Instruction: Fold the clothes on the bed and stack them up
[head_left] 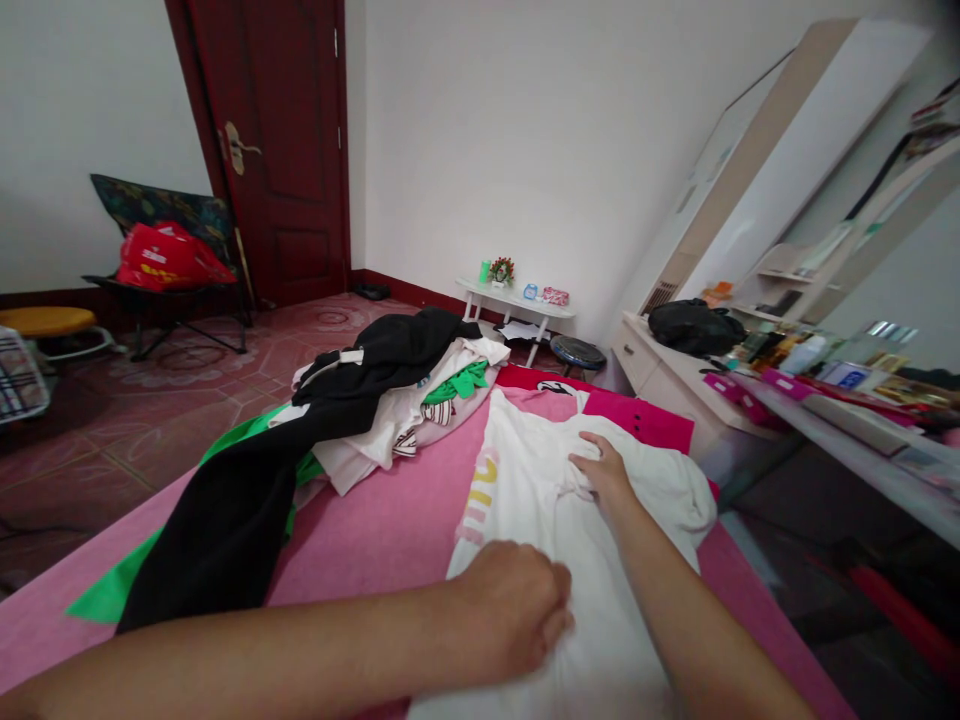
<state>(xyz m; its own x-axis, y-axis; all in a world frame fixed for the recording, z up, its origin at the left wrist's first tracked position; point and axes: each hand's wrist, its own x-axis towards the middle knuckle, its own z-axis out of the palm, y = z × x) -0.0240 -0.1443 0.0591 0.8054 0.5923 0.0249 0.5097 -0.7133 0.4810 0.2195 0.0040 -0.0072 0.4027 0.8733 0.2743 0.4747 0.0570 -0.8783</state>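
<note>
A white T-shirt (pixel 540 560) with yellow and pink lettering along its left side lies spread on the pink bed surface (pixel 390 520). My left hand (pixel 517 610) is closed over the lower part of the shirt, with its fingers curled into the cloth; the fingertips are partly hidden. Farther up, my right hand (pixel 606 470) rests on the shirt with fingers stretched and apart, beside a small bunched crease. One sleeve spreads out to the right of that hand.
A pile of clothes, with black trousers (pixel 225 500) and green fabric, lies left of the shirt. Beyond the shirt are folded red and pink garments (pixel 637 420). A dressing table (pixel 660 375) crowded with items stands on the right; a round stool (pixel 577 352) is behind.
</note>
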